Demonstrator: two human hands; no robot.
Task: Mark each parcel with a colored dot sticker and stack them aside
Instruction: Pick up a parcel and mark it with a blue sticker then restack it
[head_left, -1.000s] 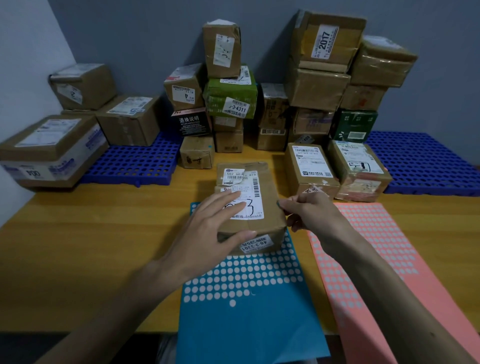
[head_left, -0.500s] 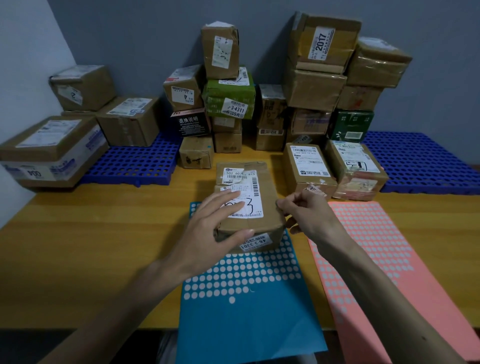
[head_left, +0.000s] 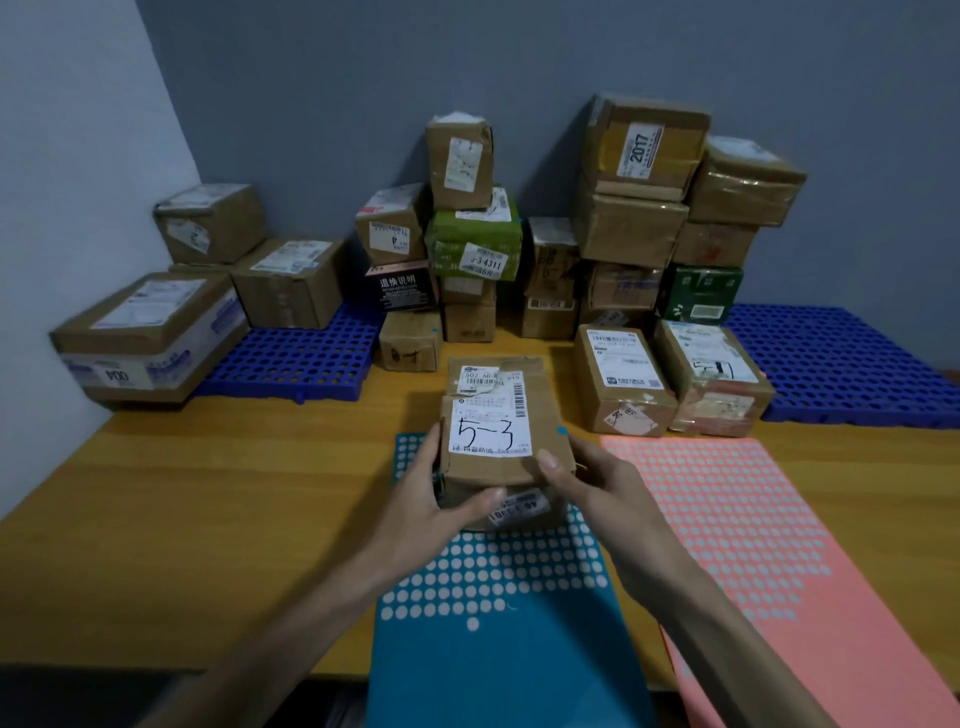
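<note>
Brown cardboard, gripped from both sides: left hand (head_left: 431, 499) and right hand (head_left: 597, 491) curl round the parcel (head_left: 543, 415), a blue dot sticker (head_left: 560, 430) on its right edge, at the far end of the blue sticker sheet (head_left: 498, 654), pink sheet (head_left: 753, 545) alongside.

The brown parcel (head_left: 498, 470) carries a white label (head_left: 488, 434) handwritten "5~3", and above it a smaller label (head_left: 478, 379) printed "502 60". The tall box (head_left: 644, 145) at top right reads "2017". The green box (head_left: 475, 234) reads "3-4311". The black box (head_left: 400, 288) reads "退换说明".
</note>
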